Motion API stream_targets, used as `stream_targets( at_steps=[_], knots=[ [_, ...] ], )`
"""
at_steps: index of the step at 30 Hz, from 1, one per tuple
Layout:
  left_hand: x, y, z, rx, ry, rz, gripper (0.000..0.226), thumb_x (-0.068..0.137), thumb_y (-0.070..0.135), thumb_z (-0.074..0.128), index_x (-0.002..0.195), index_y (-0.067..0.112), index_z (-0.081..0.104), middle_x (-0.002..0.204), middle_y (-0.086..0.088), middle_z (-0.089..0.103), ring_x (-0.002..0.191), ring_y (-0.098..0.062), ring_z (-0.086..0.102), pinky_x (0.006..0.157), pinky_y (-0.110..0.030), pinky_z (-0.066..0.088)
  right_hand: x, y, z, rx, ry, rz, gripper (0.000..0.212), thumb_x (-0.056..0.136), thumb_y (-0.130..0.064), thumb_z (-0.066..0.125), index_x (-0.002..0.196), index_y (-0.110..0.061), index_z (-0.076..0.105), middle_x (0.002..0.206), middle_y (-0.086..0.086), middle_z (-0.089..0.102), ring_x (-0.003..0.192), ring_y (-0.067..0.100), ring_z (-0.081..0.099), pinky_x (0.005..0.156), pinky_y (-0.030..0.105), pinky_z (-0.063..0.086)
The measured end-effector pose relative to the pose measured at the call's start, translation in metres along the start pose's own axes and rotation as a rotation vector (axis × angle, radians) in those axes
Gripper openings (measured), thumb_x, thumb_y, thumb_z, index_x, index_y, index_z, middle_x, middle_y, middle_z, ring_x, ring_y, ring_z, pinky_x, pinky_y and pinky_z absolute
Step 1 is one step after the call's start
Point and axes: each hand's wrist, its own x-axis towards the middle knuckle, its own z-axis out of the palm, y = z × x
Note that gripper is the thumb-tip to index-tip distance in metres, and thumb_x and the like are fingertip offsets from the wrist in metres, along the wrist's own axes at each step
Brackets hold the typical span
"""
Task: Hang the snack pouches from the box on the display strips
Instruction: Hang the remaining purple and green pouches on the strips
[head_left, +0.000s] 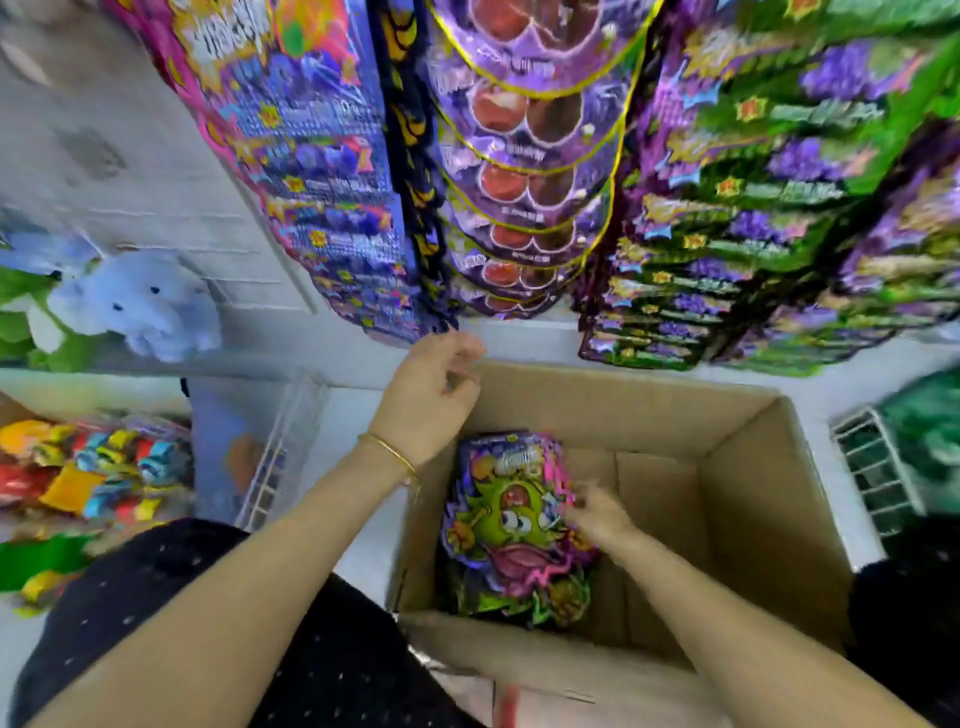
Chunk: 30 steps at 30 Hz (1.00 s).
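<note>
The person is bent over an open cardboard box (737, 457) on the floor, and this looks like the pick-up step: fetching the next pouch to hang. A small stack of snack pouches (511, 525), green monster face on the top one, lies against the box's left side, the rest of the bottom bare. The right hand (597, 514) is down inside, its fingers resting on the right edge of the top pouch; whether they have actually pinched it I can't tell, since the hand is blurred. The left hand (431, 395) hovers above the box's far left corner, loosely curled and holding nothing, just below the lowest pouches on the display strips (524, 171). Those strips hang full in overlapping columns right down to their ends. I'd say the next move calls for peeling one pouch off the stack, lifting it clear of the box wall, and finding a free hook, which may be hard to spot here.
</note>
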Motion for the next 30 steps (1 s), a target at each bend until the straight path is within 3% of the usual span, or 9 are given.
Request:
stream_targets(
  at_steps=[2,6,11,13,18,20,23,26,30],
  knots=[
    [0.003,-0.004,0.002,0.026,-0.034,-0.031,0.028,0.079,-0.008,0.054,0.103,0.004,0.061,0.101,-0.004,0.056,0.080,-0.008,0.051,0.074,-0.005,0.038,0.004,0.020,0.017,-0.047,0.018,0.074,0.047,0.087,-0.029,0.063,0.128,-0.009,0.052,0.128,0.010,0.057,0.118,0.029,0.054,0.093,0.031,0.042],
    [0.006,-0.004,0.003,0.001,-0.038,-0.053,0.020,0.080,-0.001,0.054,0.098,0.005,0.061,0.100,-0.004,0.057,0.086,-0.015,0.053,0.083,-0.023,0.043,0.010,0.050,0.027,-0.124,0.136,0.246,0.045,0.082,-0.038,0.064,0.119,-0.013,0.060,0.118,0.019,0.062,0.108,0.033,0.059,0.088,0.036,0.048],
    [0.009,-0.001,0.005,0.022,-0.059,-0.106,0.024,0.084,-0.005,0.049,0.102,0.003,0.063,0.096,0.003,0.055,0.079,-0.001,0.050,0.071,0.004,0.034,0.006,0.038,0.016,0.001,0.110,0.260,0.014,0.078,-0.020,0.073,0.076,-0.012,0.062,0.084,0.006,0.061,0.080,0.019,0.056,0.060,0.025,0.039],
    [0.009,0.001,0.007,0.017,-0.062,-0.107,0.024,0.084,-0.006,0.049,0.102,0.003,0.062,0.097,0.001,0.055,0.081,-0.002,0.050,0.071,0.007,0.033,0.008,0.033,0.017,-0.008,0.041,0.273,0.026,0.077,-0.018,0.075,0.062,-0.017,0.053,0.079,0.003,0.058,0.075,0.015,0.054,0.064,0.022,0.038],
    [0.007,0.000,0.009,0.030,-0.088,-0.089,0.024,0.085,-0.005,0.049,0.102,0.003,0.063,0.098,-0.001,0.058,0.087,-0.007,0.052,0.073,0.007,0.033,0.005,0.033,0.027,0.116,-0.014,0.346,0.019,0.081,-0.007,0.067,0.068,-0.011,0.054,0.075,0.007,0.060,0.060,0.017,0.053,0.053,0.026,0.045],
    [0.006,-0.002,0.009,0.029,-0.092,-0.089,0.023,0.085,-0.004,0.050,0.102,0.004,0.063,0.098,-0.001,0.059,0.089,-0.008,0.053,0.074,0.006,0.034,0.004,0.033,0.020,0.141,0.051,0.350,0.009,0.085,-0.008,0.060,0.076,-0.007,0.063,0.079,0.012,0.062,0.057,0.017,0.051,0.061,0.031,0.048],
    [0.004,-0.003,0.008,0.029,-0.119,-0.085,0.024,0.084,-0.005,0.050,0.103,0.003,0.062,0.098,-0.001,0.059,0.083,-0.004,0.053,0.073,0.007,0.034,0.000,0.023,-0.003,0.136,0.172,0.192,0.015,0.088,-0.005,0.055,0.087,-0.001,0.070,0.090,0.015,0.067,0.076,0.019,0.056,0.072,0.027,0.043],
    [0.002,-0.003,0.007,0.067,-0.245,-0.063,0.027,0.083,0.000,0.055,0.108,0.010,0.061,0.104,0.002,0.055,0.082,0.002,0.053,0.076,0.002,0.039,-0.016,-0.015,-0.032,0.135,0.312,-0.176,0.017,0.087,0.002,0.053,0.087,-0.004,0.069,0.097,0.010,0.069,0.092,0.020,0.061,0.083,0.025,0.044],
    [-0.002,-0.005,0.015,0.219,-0.487,0.033,0.059,0.073,0.032,0.069,0.127,0.018,0.051,0.126,-0.002,0.052,0.117,-0.016,0.045,0.102,-0.031,0.037,-0.051,-0.084,-0.058,0.038,0.248,-0.613,0.020,0.085,-0.002,0.060,0.090,-0.021,0.063,0.092,0.000,0.069,0.093,0.018,0.065,0.089,0.032,0.049]
  ],
)
